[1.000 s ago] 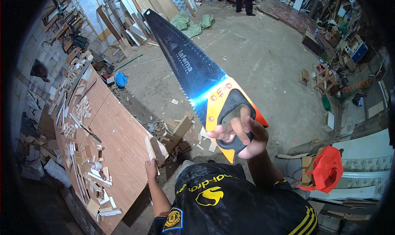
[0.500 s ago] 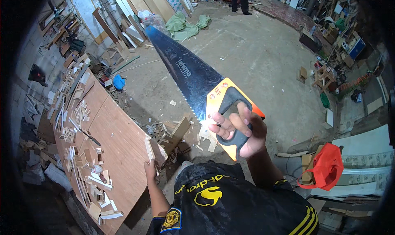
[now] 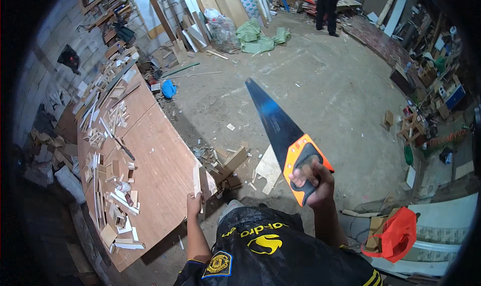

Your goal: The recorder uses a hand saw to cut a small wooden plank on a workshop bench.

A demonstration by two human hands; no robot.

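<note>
My right hand (image 3: 320, 187) is closed through the black grip of a handsaw (image 3: 273, 119), held up off the floor at my right front. Its orange and black handle is near me, and the dark blade points up and away to the left. At the near right edge of the wooden worktable (image 3: 155, 161), my left hand (image 3: 194, 204) is closed on the near end of a pale wooden strip (image 3: 196, 177). That strip points away from me along the table's corner. The saw blade and the strip are well apart.
Wood offcuts and small wooden frames (image 3: 108, 171) crowd the table's left side, with a dark bar (image 3: 124, 150) among them. Scrap wood (image 3: 230, 163) lies on the floor beyond the table corner. A red bag (image 3: 397, 234) sits at right. Another person (image 3: 328, 8) stands far off.
My right hand has lowered the saw and turned its blade steeper, with the fingers now wrapped round the grip. My left hand still holds the strip. The whole view has shifted.
</note>
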